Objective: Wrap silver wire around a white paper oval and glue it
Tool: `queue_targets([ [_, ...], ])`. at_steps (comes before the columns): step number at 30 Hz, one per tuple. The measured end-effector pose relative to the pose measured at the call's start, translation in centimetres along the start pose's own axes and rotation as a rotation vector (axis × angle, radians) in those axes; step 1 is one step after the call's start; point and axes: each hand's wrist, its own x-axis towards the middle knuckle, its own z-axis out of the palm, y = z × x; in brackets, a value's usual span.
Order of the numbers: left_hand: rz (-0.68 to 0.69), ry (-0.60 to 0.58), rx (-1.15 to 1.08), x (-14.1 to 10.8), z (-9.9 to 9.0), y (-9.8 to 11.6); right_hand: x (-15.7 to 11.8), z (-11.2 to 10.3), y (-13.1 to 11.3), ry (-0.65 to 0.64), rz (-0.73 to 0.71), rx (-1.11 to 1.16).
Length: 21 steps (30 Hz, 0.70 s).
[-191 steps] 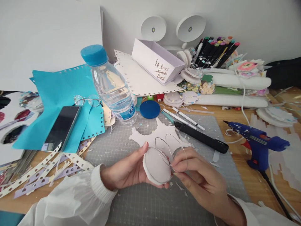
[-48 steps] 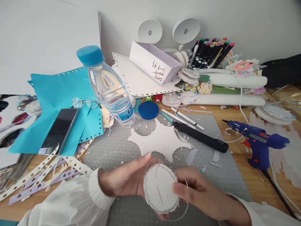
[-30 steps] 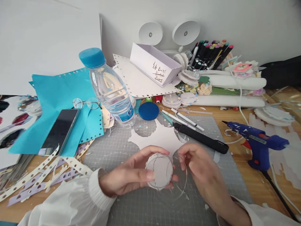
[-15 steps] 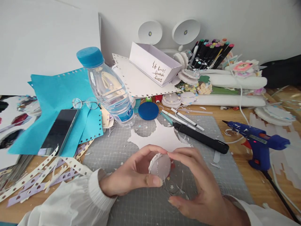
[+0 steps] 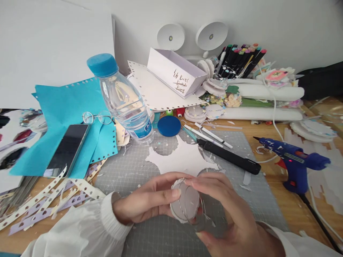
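Note:
My left hand grips a small round white paper disc with a scalloped edge, its thumb lying on the face and its fingers behind. A thin pale string crosses the disc's face, and loose strands hang at its right side. My right hand rests its fingertips on the disc's upper edge, while the thumb stays apart below. Just beyond both hands, a white paper sheet with curved cut-outs lies on the grey cutting mat.
A tilted water bottle, a blue round lid and a black-handled tool lie beyond the hands. At right stands a blue glue gun with its cord. Left are a phone, glasses and punched paper strips.
The disc has turned more face-on and shifted slightly down. My left thumb has moved up onto its face, and the string now crosses it. My right fingertips have come onto its upper edge.

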Motion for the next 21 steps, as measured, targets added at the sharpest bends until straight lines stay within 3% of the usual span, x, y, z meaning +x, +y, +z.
queue_targets([
  [9,-0.060,0.052,-0.007,0.16,0.04,-0.28,0.41,-0.23,0.31,-0.063,-0.022,-0.104],
  [12,-0.048,0.003,0.015,0.08,0.12,-0.06,0.26,-0.16,0.34,-0.058,0.010,-0.111],
  [21,0.237,-0.092,0.124,0.99,0.55,-0.79,-0.17,0.07,0.44,-0.045,0.189,-0.067],
])
